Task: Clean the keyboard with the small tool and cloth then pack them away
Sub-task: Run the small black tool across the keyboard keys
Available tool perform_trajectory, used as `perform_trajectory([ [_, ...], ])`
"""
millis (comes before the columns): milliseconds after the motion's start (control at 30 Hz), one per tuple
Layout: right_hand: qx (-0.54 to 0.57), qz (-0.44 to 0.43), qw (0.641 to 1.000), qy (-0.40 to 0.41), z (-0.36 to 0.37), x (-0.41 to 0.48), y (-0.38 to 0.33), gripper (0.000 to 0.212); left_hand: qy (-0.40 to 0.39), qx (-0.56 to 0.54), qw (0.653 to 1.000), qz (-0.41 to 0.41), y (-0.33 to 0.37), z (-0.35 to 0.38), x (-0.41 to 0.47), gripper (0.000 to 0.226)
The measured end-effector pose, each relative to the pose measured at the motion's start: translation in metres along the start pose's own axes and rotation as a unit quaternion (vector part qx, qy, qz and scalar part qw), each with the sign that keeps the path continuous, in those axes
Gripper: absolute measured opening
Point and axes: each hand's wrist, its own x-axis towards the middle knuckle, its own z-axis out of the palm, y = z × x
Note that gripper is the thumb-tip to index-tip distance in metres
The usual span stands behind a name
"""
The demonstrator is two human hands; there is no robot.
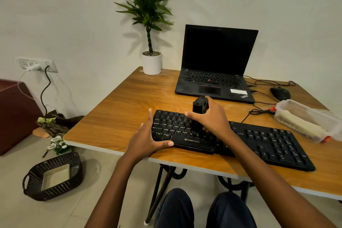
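keyboard (192,141) (a black zebronics) lies along the near edge of the wooden table (129,98). right hand (211,118) is wrapped round a black cleaning tool (199,105), held upright with its lower end on the letter keys. left hand (148,139), fingers straight, braces the keyboard's left end, thumb on its front edge.

One wide-angle camera riding on the person's head, looking forward and down, facing the table (120,102) and the wall (74,15) behind it, sitting close over the left hand (146,142) and right hand (212,118), taking in floor (16,209) at left, knees (175,207) at bottom
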Motion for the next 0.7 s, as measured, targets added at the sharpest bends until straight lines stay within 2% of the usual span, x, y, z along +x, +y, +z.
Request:
perform_trajectory([
  [67, 0.062, 0.032, 0.997, -0.041, 0.000, 0.001, 0.001, 0.040, 0.000, 0.000, 1.000, 0.001, 0.000, 0.000, 0.000, 0.145],
  [100, 0.029, 0.024, 0.999, -0.031, -0.001, 0.002, 0.002, 0.042, -0.001, -0.001, 1.000, 0.001, 0.000, 0.000, 0.000, 0.145],
  [133, -0.049, -0.001, 0.999, 0.003, -0.002, 0.004, 0.004, 0.044, -0.002, -0.002, 1.000, 0.000, 0.000, 0.000, 0.000, 0.145],
  [167, -0.129, -0.034, 0.990, 0.042, -0.004, 0.006, 0.004, 0.046, -0.002, -0.003, 1.000, -0.001, 0.000, 0.000, 0.000, 0.145],
  [200, -0.157, -0.068, 0.983, 0.073, -0.004, 0.008, 0.003, 0.047, -0.001, -0.003, 1.000, -0.001, 0.000, 0.000, 0.000, 0.145],
  [233, -0.135, -0.079, 0.984, 0.084, -0.003, 0.008, 0.003, 0.045, -0.001, -0.004, 1.000, 0.000, 0.000, 0.000, 0.000, 0.144],
  [333, 0.088, -0.028, 0.994, 0.060, 0.002, 0.005, -0.003, 0.031, 0.001, -0.007, 1.000, 0.002, 0.000, 0.000, -0.001, 0.141],
  [367, 0.109, -0.021, 0.992, 0.051, 0.004, 0.003, -0.003, 0.030, 0.002, -0.006, 1.000, 0.000, 0.001, 0.000, -0.002, 0.140],
  [533, 0.118, 0.013, 0.992, -0.042, 0.004, 0.004, 0.004, 0.024, 0.001, -0.006, 1.000, -0.006, 0.002, -0.001, -0.002, 0.140],
  [633, 0.091, -0.006, 0.995, -0.035, 0.003, 0.008, 0.002, 0.029, -0.004, -0.009, 1.000, -0.008, 0.002, -0.001, -0.001, 0.141],
  [700, 0.100, 0.000, 0.993, -0.066, 0.001, 0.009, 0.002, 0.030, -0.003, -0.011, 1.000, -0.010, 0.003, -0.001, -0.001, 0.141],
])
